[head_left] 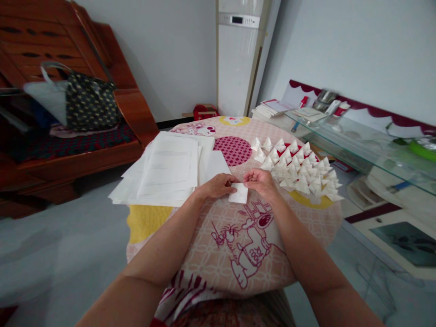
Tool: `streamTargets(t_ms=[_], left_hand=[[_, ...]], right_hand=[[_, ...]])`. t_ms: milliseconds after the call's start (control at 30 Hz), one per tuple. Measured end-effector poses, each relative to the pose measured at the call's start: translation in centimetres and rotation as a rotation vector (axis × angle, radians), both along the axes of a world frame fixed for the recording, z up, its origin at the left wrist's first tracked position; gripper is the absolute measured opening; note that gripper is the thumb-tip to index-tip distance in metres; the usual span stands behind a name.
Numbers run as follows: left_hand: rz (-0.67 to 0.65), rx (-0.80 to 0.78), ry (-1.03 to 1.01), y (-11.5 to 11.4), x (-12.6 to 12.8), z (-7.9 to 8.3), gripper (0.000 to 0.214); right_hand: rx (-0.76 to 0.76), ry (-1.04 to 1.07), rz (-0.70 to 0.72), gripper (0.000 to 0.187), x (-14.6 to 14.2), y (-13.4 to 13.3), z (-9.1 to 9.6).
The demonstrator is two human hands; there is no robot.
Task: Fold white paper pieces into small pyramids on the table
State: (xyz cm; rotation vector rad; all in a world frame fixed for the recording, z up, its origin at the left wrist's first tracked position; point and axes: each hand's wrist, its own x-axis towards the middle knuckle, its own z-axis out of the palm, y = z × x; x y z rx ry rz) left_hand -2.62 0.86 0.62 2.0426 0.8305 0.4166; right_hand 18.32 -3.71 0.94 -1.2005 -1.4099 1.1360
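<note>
A small folded square of white paper (239, 194) lies low over the patterned tablecloth (211, 245), between my two hands. My left hand (220, 185) pinches its upper left edge with thumb and fingers. At the upper right corner, my right hand (260, 181) grips the paper between thumb and forefinger, its other fingers curled. To the right stand many folded white paper pieces with pointed tops (296, 168), packed in rough rows. On the left side of the table sits a stack of white paper sheets (166, 168), the top one faintly printed.
A wooden bench (131, 109) with a dark patterned bag (90, 102) on it stands at the left. Close by the table's right side is a glass-topped cabinet (371, 154) bearing papers and small items. Behind rises a tall white air conditioner (236, 63).
</note>
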Motion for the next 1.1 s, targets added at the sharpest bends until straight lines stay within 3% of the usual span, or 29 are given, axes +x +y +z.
streamTargets(t_ms=[67, 167, 300, 400, 700, 967, 1100], left_hand=[[0.036, -0.063, -0.031, -0.2, 0.1, 0.3, 0.023], [0.109, -0.145, -0.114, -0.4, 0.2, 0.5, 0.028], [0.249, -0.174, -0.251, -0.2, 0.1, 0.6, 0.029], [0.31, -0.186, -0.301, 0.0, 0.0, 0.6, 0.025], [0.167, -0.255, -0.159, -0.3, 0.0, 1.1, 0.031], [0.288, -0.241, -0.228, -0.7, 0.1, 1.7, 0.03], [0.231, -0.317, -0.261, -0.6, 0.0, 1.3, 0.025]], right_hand=[[0.001, 0.033, -0.057, 0.027, -0.1, 0.0, -0.1], [-0.062, 0.081, -0.118, 0.033, -0.2, 0.0, -0.1], [-0.227, 0.06, -0.016, 0.028, -0.5, -0.1, -0.1], [-0.27, 0.062, 0.011, 0.029, -0.8, -0.2, -0.1], [-0.275, -0.01, 0.021, 0.03, -0.6, -0.4, -0.1], [-0.204, 0.106, 0.011, 0.041, -0.8, -0.5, 0.2], [-0.206, 0.064, 0.004, 0.042, -0.7, -0.5, 0.1]])
